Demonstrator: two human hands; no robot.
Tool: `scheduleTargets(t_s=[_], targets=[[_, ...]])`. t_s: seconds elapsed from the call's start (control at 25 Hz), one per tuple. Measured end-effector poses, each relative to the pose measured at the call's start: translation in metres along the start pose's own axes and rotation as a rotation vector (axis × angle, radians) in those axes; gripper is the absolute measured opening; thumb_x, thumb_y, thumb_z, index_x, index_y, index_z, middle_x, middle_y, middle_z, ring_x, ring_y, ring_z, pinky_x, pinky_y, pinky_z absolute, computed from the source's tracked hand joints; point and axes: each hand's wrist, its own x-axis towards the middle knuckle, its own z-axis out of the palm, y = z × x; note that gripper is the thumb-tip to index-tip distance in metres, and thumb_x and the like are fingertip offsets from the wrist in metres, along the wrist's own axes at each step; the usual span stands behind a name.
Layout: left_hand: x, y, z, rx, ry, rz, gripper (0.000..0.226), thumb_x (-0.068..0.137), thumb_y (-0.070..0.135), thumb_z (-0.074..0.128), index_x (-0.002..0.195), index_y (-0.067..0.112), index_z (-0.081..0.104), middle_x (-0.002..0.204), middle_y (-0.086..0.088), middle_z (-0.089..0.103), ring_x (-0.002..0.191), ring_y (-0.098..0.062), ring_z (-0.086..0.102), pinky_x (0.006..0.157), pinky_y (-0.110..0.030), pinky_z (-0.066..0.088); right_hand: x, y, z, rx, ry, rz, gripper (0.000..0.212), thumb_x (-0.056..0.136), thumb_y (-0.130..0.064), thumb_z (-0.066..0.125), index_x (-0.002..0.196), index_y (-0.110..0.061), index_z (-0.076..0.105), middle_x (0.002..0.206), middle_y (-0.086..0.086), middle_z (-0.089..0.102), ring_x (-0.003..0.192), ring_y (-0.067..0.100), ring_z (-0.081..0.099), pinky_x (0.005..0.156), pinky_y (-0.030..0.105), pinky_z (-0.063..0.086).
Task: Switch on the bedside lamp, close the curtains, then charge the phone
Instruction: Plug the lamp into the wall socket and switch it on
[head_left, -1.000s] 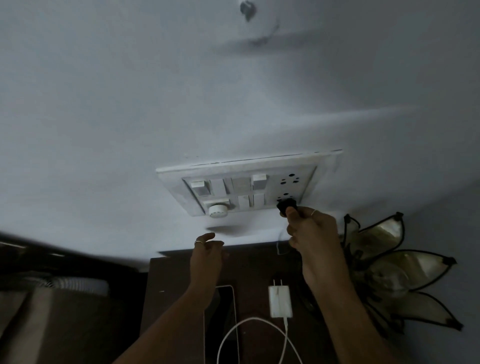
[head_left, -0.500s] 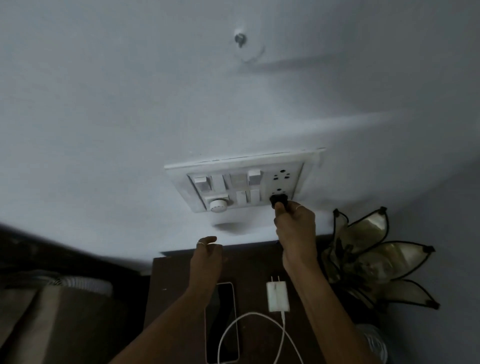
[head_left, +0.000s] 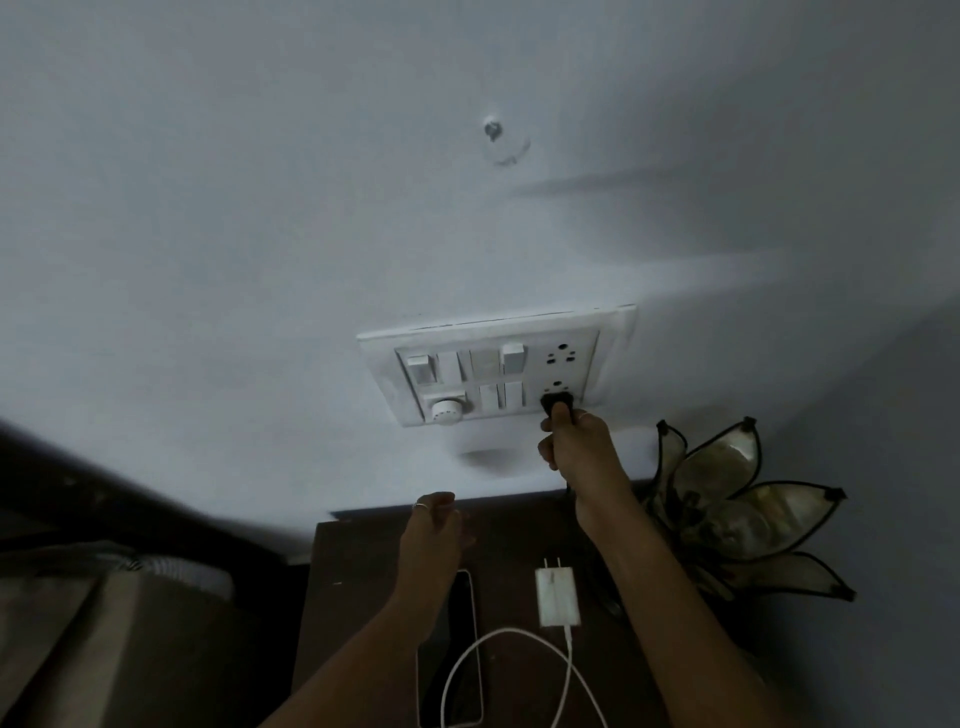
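Observation:
My right hand (head_left: 576, 441) grips a small black plug (head_left: 557, 401) held against the lower socket of the white wall switchboard (head_left: 498, 364). A dark cord runs down from the plug behind my wrist. My left hand (head_left: 434, 525) hovers loosely curled above the dark bedside table (head_left: 363, 597), holding nothing. The phone (head_left: 460, 649) lies face up on the table, partly under my left forearm. A white charger adapter (head_left: 557, 596) with its white cable (head_left: 498, 670) lies beside the phone. The petal-shaped bedside lamp (head_left: 737, 514) stands unlit at the right.
The switchboard carries several rocker switches, a round regulator knob (head_left: 448, 411) and an upper socket (head_left: 562, 356). A bed with pillow (head_left: 156, 571) lies at the left. A screw (head_left: 492, 129) sticks out of the wall above.
The view has shifted, so the switchboard sits lower and more to the right. My right hand has kept its grip and brought the black plug onto the lower socket. My left hand has barely moved.

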Motion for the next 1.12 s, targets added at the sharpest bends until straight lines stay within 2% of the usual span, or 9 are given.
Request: scheduleTargets(t_s=[0.24,0.4,0.56,0.64,0.8,0.88,0.96,1.04,1.12], targets=[[0.015,-0.009,-0.008,0.034,-0.001,-0.001,0.021,0.092,0.009,0.050,0.098,0.029,0.056,0.093,-0.003,0.064,0.078,-0.016,0.067,0.060,-0.022,0.051,0.005,0.003,0.012,0.118,0.096,0.003,0.030,0.098,-0.026,0.040,0.073,-0.017,0.051,0.058,-0.001,0.043,0.049,0.008,0.036,0.044,0.018,0.030],[0.020,-0.014,-0.015,0.043,0.071,-0.018,0.020,0.091,0.004,0.049,0.106,0.013,0.056,0.089,-0.006,0.063,0.067,-0.019,0.063,0.074,-0.038,0.056,0.003,0.006,0.007,0.105,0.067,-0.060,0.028,0.098,-0.028,0.040,0.075,-0.020,0.054,0.060,-0.002,0.045,0.052,0.008,0.038,0.047,0.018,0.029],[0.012,-0.014,-0.021,0.080,0.092,-0.018,0.019,0.089,0.006,0.052,0.086,0.024,0.056,0.088,-0.006,0.065,0.070,-0.022,0.065,0.078,-0.045,0.055,0.001,0.004,0.002,0.106,0.014,-0.042,0.028,0.098,-0.029,0.040,0.077,-0.019,0.055,0.058,-0.002,0.044,0.051,0.009,0.037,0.048,0.018,0.030],[0.007,-0.012,-0.021,0.070,0.096,-0.013,0.018,0.089,0.006,0.051,0.088,0.023,0.058,0.087,-0.004,0.066,0.069,-0.021,0.066,0.079,-0.045,0.055,-0.003,0.000,0.003,0.084,0.023,-0.022,0.029,0.098,-0.031,0.040,0.085,-0.014,0.058,0.060,-0.002,0.047,0.052,0.008,0.041,0.047,0.017,0.034],[0.002,-0.006,-0.022,-0.007,0.090,-0.009,0.018,0.090,0.003,0.050,0.103,0.014,0.056,0.098,-0.012,0.063,0.070,-0.023,0.063,0.080,-0.044,0.053,-0.035,0.007,0.013,0.052,0.429,-0.303,0.019,0.095,-0.024,0.048,0.110,-0.015,0.056,0.102,0.003,0.058,0.098,0.020,0.057,0.084,0.032,0.051],[0.000,-0.003,-0.025,-0.007,0.098,0.002,0.021,0.090,0.004,0.050,0.109,0.011,0.055,0.103,-0.016,0.063,0.073,-0.024,0.063,0.081,-0.044,0.053,-0.061,0.007,0.028,0.161,0.374,-0.415,0.016,0.095,-0.019,0.048,0.103,-0.030,0.056,0.113,0.001,0.059,0.103,0.013,0.058,0.090,0.025,0.051],[-0.003,0.000,-0.030,-0.003,0.097,-0.001,0.021,0.091,0.005,0.049,0.110,0.014,0.054,0.105,-0.016,0.063,0.078,-0.024,0.063,0.081,-0.044,0.053,-0.069,-0.001,0.042,0.416,0.149,-0.165,0.025,0.095,-0.016,0.047,0.113,-0.029,0.058,0.125,0.002,0.059,0.113,0.013,0.056,0.099,0.025,0.045],[-0.006,0.003,-0.037,0.007,0.099,0.000,0.022,0.092,0.008,0.049,0.112,0.017,0.053,0.106,-0.014,0.063,0.083,-0.024,0.064,0.079,-0.041,0.054,-0.060,-0.015,0.047,0.679,0.027,0.148,0.036,0.094,-0.008,0.047,0.129,-0.012,0.053,0.133,0.009,0.054,0.118,0.019,0.053,0.102,0.027,0.040],[-0.009,0.004,-0.043,0.026,0.097,0.012,0.025,0.092,0.009,0.048,0.116,0.016,0.052,0.106,-0.013,0.063,0.086,-0.024,0.065,0.081,-0.041,0.056,-0.054,-0.025,0.047,0.790,-0.002,0.273,0.026,0.092,-0.002,0.047,0.114,-0.005,0.059,0.131,0.015,0.053,0.112,0.019,0.052,0.101,0.028,0.039]])
